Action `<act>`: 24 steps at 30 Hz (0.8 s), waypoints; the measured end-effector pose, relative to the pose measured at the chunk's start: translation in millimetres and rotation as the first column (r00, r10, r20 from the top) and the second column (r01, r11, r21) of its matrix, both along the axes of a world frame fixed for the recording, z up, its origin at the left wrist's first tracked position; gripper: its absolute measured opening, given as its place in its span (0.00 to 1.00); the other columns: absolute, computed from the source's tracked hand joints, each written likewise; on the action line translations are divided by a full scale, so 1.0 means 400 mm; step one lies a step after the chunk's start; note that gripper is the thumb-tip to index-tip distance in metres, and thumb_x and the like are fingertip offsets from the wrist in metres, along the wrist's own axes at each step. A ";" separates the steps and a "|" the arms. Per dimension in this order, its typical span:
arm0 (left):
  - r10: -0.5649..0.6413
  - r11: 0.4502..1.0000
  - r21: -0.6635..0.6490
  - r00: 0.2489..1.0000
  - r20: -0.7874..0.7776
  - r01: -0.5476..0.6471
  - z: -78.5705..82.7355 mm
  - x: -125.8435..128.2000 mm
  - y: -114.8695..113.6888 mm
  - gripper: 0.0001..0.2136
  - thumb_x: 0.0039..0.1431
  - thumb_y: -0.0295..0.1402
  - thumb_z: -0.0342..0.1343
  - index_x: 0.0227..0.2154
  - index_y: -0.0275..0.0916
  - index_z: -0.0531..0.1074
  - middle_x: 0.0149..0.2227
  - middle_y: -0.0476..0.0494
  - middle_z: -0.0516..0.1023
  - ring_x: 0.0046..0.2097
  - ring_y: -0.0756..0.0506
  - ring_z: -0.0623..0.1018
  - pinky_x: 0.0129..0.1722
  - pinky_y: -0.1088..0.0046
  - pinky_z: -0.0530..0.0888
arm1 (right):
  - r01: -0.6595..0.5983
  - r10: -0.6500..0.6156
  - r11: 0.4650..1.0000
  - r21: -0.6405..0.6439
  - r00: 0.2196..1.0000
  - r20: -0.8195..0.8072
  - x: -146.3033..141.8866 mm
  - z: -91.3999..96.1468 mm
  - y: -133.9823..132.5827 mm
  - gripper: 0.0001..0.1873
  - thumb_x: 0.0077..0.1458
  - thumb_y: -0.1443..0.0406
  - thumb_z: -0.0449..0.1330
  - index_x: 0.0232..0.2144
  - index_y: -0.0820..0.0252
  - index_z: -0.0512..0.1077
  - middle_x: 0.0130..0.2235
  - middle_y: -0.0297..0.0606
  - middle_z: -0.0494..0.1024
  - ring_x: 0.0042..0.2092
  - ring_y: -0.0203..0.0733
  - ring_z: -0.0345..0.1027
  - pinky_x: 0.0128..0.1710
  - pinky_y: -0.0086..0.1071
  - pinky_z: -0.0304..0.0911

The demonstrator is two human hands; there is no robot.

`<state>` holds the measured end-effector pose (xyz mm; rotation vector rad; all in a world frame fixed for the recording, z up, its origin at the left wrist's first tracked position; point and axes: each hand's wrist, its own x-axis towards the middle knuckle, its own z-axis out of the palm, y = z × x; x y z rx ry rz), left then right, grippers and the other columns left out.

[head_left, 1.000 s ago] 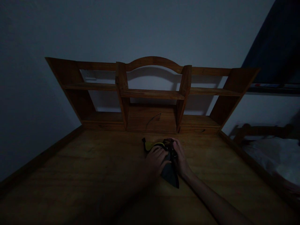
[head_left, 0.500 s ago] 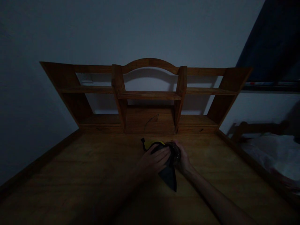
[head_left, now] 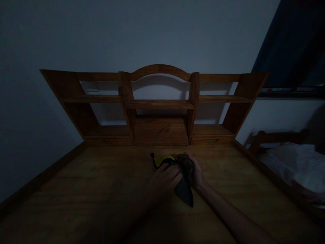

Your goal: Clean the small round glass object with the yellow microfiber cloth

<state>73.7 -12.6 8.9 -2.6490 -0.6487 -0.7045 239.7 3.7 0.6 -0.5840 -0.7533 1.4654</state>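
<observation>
The light is dim. Over the middle of the wooden desk [head_left: 106, 193], my left hand [head_left: 166, 179] has its fingers bent and pressed into a dark grey cloth [head_left: 184, 193], one corner of which hangs down in a point. My right hand [head_left: 197, 174] is wrapped around the right side of a rounded, dark brown, shiny object [head_left: 187, 164]. The cloth lies against this object's left side. Beyond my left fingers a yellow piece [head_left: 159, 160] shows, with a black strap or cord end [head_left: 152, 157] beside it. Whether it joins the cloth I cannot tell.
A wooden shelf unit [head_left: 157, 104] with several compartments stands along the desk's back edge, against the wall. Raised rims run along the desk's sides. To the right, beyond the desk, lie a white plastic-looking bundle [head_left: 294, 162] and a wooden rail [head_left: 281, 138].
My left fingers have drawn in and curled more on the cloth, shifting slightly down. The cloth's hanging corner has moved slightly right. My right hand keeps its hold. The view has shifted a little.
</observation>
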 end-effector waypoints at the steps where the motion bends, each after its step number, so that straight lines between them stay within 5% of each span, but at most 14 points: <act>1: -0.005 1.000 -0.018 1.000 0.001 0.005 0.000 0.003 -0.001 0.09 0.63 0.26 0.46 0.43 0.38 0.68 0.42 0.44 0.74 0.47 0.46 0.71 0.49 0.64 0.63 | 0.009 -0.009 1.000 0.005 1.000 0.025 0.000 -0.003 0.000 0.18 0.55 0.51 0.58 0.34 0.59 0.77 0.32 0.34 0.77 0.33 0.40 0.69 0.37 0.31 0.62; 6: -0.039 0.999 -0.023 0.996 0.078 0.041 -0.020 0.000 0.014 0.08 0.62 0.25 0.46 0.39 0.38 0.70 0.37 0.44 0.73 0.41 0.46 0.71 0.46 0.64 0.65 | 0.014 -0.013 1.000 -0.011 0.998 0.065 -0.004 -0.002 -0.004 0.19 0.53 0.51 0.60 0.34 0.61 0.77 0.34 0.36 0.77 0.36 0.43 0.69 0.42 0.33 0.62; 12: -0.204 0.978 0.069 0.975 0.086 0.198 -0.008 -0.034 0.018 0.13 0.64 0.24 0.45 0.49 0.35 0.66 0.48 0.42 0.74 0.51 0.46 0.71 0.51 0.66 0.65 | -0.063 0.061 0.998 -0.021 0.994 -0.086 -0.007 0.016 -0.012 0.16 0.55 0.54 0.59 0.34 0.60 0.77 0.35 0.35 0.77 0.37 0.40 0.69 0.40 0.31 0.62; 19: -0.046 0.992 0.113 0.998 -0.041 0.051 0.031 -0.030 0.012 0.23 0.65 0.40 0.44 0.59 0.32 0.58 0.59 0.37 0.63 0.62 0.43 0.60 0.61 0.61 0.55 | -0.172 0.157 0.980 -0.099 0.977 -0.146 -0.006 0.026 -0.015 0.16 0.51 0.53 0.63 0.32 0.61 0.78 0.32 0.33 0.77 0.33 0.35 0.68 0.39 0.25 0.62; 24: -0.007 0.994 0.109 1.000 -0.010 0.008 0.013 -0.013 0.010 0.22 0.65 0.37 0.45 0.58 0.32 0.60 0.57 0.37 0.67 0.61 0.44 0.62 0.63 0.60 0.52 | -0.177 0.162 0.981 -0.083 0.973 -0.162 -0.007 0.029 -0.015 0.16 0.53 0.53 0.61 0.31 0.61 0.78 0.31 0.32 0.77 0.32 0.34 0.68 0.36 0.24 0.62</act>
